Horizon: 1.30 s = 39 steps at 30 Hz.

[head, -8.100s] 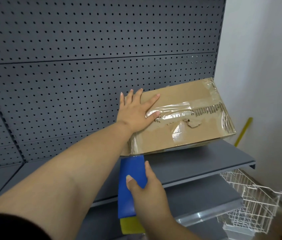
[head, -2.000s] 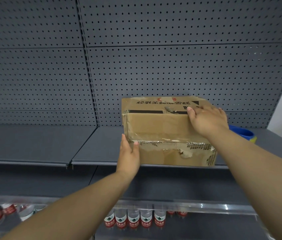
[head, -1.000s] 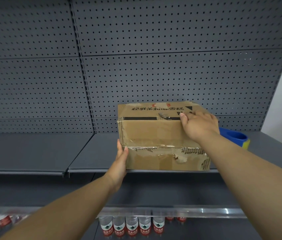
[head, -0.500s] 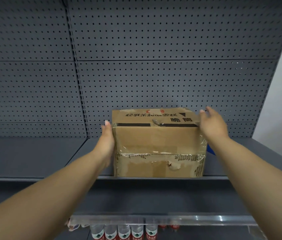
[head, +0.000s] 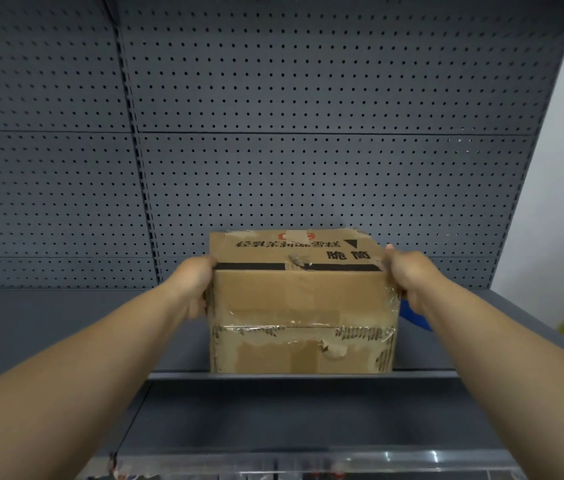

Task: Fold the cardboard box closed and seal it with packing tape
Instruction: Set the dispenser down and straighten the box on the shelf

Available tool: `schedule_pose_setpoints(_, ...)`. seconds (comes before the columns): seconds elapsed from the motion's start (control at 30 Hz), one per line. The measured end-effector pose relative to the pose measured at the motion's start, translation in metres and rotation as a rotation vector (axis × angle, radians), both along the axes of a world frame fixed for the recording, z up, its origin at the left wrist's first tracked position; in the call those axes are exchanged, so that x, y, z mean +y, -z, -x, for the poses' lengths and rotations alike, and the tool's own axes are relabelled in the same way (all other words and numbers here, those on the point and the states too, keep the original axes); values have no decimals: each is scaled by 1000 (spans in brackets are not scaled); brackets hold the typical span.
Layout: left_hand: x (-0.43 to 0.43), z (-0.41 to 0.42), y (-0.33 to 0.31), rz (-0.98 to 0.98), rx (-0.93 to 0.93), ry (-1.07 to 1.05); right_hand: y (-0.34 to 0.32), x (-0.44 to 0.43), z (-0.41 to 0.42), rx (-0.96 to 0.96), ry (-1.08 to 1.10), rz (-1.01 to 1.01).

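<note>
I grip the brown cardboard box [head: 303, 299] from both sides: my left hand [head: 193, 289] wraps its upper left edge and my right hand [head: 408, 281] clasps the upper right corner, thumb on top. The box sits closed on the grey metal shelf [head: 66, 327] at its front edge, before the grey perforated back panel [head: 308, 168]. Wrinkled clear packing tape [head: 301, 329] crosses its front. A blue object [head: 417, 318] peeks out behind my right wrist, mostly hidden.

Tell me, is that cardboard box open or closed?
Closed. The cardboard box shows flaps lying flat and clear tape along its seam.
</note>
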State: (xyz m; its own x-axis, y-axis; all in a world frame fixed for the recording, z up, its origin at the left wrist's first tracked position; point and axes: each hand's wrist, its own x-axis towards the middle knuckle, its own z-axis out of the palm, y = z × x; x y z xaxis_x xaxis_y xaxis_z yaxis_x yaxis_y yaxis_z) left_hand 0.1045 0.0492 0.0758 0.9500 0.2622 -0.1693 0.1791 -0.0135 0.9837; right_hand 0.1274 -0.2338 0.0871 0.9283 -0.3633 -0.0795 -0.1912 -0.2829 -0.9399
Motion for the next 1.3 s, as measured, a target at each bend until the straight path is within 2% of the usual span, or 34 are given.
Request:
schedule_pose_setpoints(0.07,2,3,-7,-48,22,0,-2,-6,3,23,-27,-41)
schedule_pose_setpoints(0.2,2,-1,-11,-68,57,24,-7,-7,-1,90,-80,24)
schedule_pose_setpoints(0.3,1,-6,-16,-82,17,24,-17,-4,-8,47,-73,2)
schedule_pose_setpoints(0.5,4,14,-41,-88,-222,-29,-44,2,5,-287,-120,-49)
schedule_pose_setpoints(0.67,24,44,-37,-143,-481,26,-28,12,39,-539,-225,80)
schedule_pose_setpoints(0.77,35,56,-10,-237,-521,144,10,8,51,-480,-311,132)
schedule_pose_setpoints(0.93,52,52,45,-339,-469,207,60,12,50,-377,-289,98)
schedule_pose_setpoints(1.17,63,44,95,-592,-284,179,89,17,42,-99,-275,370)
schedule_pose_setpoints(1.3,64,30,96,-597,-230,189,77,16,31,-47,-305,360)
